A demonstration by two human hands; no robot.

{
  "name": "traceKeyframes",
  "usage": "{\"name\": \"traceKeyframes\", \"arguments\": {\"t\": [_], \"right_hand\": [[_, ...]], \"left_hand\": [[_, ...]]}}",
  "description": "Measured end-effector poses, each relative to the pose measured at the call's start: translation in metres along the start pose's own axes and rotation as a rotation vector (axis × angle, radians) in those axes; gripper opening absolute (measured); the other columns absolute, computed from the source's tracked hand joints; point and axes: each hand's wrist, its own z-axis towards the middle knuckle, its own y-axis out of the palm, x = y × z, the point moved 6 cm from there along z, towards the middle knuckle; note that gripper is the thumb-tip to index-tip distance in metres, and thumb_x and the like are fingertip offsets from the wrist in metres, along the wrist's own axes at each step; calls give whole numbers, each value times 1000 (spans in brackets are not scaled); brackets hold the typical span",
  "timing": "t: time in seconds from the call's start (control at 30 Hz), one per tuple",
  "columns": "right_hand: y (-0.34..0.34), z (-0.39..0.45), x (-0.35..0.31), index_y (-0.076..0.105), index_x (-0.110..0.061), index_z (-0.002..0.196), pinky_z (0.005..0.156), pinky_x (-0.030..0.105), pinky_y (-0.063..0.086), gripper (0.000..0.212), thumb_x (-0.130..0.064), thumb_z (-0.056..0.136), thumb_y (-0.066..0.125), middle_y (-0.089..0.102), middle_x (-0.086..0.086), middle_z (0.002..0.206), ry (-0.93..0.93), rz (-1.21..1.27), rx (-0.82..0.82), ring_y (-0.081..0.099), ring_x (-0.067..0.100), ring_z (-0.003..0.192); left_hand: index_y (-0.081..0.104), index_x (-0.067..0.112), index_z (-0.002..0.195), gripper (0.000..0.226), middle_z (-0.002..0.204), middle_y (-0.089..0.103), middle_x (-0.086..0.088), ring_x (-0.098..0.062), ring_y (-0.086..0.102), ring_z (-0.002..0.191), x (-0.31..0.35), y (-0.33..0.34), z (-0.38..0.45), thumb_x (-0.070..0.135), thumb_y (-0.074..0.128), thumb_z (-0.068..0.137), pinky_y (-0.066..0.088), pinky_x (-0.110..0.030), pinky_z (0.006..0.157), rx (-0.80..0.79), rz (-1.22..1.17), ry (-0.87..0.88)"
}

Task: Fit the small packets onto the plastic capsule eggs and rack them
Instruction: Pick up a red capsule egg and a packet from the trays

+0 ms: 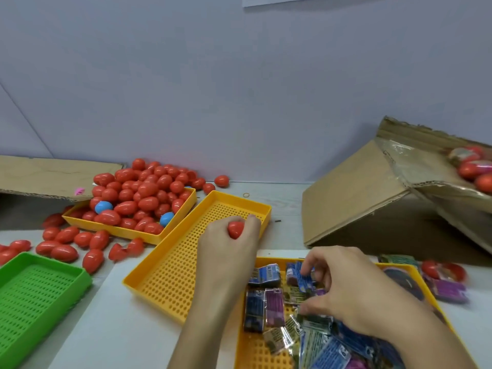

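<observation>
Left hand (226, 243) grips a red egg (235, 229) over the empty yellow tray (165, 278); right hand (343, 288) pinches a blue packet (302, 275) on the pale bench (125, 334).

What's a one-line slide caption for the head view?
Left hand grips a red plastic capsule egg while right hand picks a blue foil packet.
</observation>
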Motion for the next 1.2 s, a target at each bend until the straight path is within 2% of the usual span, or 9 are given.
{"name": "traceKeyframes", "arguments": {"t": [0.17, 0.27, 0.33, 0.4, 0.57, 0.77, 0.9, 1.0, 1.2], "right_hand": [[-8, -2, -6, 68, -32, 82, 56, 18, 49, 8, -30, 84, 75, 60, -12, 79, -62, -61, 174, 59, 4, 68], [-16, -5, -6, 70, -33, 79, 56, 13, 48, 11, -27, 88, 70, 62, -15, 75, -96, -42, 241, 60, 0, 69], [-23, -8, -3, 69, -34, 76, 57, 10, 46, 13, -29, 88, 70, 64, -16, 74, -109, 2, 281, 59, -6, 75], [-33, -11, -1, 70, -34, 75, 59, 10, 46, 12, -31, 87, 71, 68, -18, 74, -128, 54, 337, 60, -8, 77], [-49, -19, -1, 74, -27, 78, 62, 5, 46, 9, -20, 84, 75, 73, -16, 70, -192, 380, 420, 69, -2, 66], [-51, -19, -4, 74, -18, 90, 57, 8, 48, 8, -11, 85, 72, 76, -4, 74, -205, 657, 405, 72, 6, 67], [-54, -22, -4, 73, -17, 94, 56, 12, 50, 11, -9, 86, 70, 77, -2, 76, -222, 746, 409, 72, 9, 67], [-54, -22, -6, 73, -16, 96, 57, 13, 52, 13, -9, 86, 69, 77, 1, 76, -245, 785, 405, 72, 11, 68], [-55, -22, -7, 75, -23, 98, 62, 15, 53, 19, -8, 89, 66, 77, 1, 80, -274, 767, 389, 73, 13, 73]], "left_hand": [[42, -4, 62, 38, 54, 35, -5, -17, 33, 51, -15, 10, 3, 24, 53, 86, 28, -34, 51, -58, 19, -61], [58, 4, 59, 34, 61, 64, -7, -24, 56, 57, -18, 12, 6, 17, 53, 90, 48, -35, 57, -43, -65, -83], [70, 12, 73, 28, 66, 71, 1, -12, 68, 63, -15, 10, 7, 10, 54, 95, 58, -24, 61, -37, -188, -71], [72, 16, 85, 22, 57, 66, 3, -11, 66, 56, -11, 8, 7, 10, 55, 98, 55, -19, 55, -56, -264, -44], [76, 23, 87, 16, 50, 52, 10, -7, 47, 48, -3, 17, 0, 29, 63, 94, 39, -19, 48, -212, -248, 2], [74, 28, 92, 31, 49, 48, 2, -12, 43, 47, 8, 32, -9, 55, 62, 81, 41, -20, 47, -443, -264, 22], [75, 15, 90, 24, 48, 44, 3, -14, 41, 43, 9, 36, -11, 35, 75, 78, 41, -23, 44, -453, -445, -35], [74, 17, 71, 11, 49, 41, 2, -13, 39, 40, 12, 36, -11, 20, 76, 82, 37, -21, 41, -449, -554, -46], [75, 18, 73, 15, 50, 42, 3, -12, 38, 42, 16, 37, -12, 33, 74, 77, 37, -20, 43, -489, -575, -30]]}}
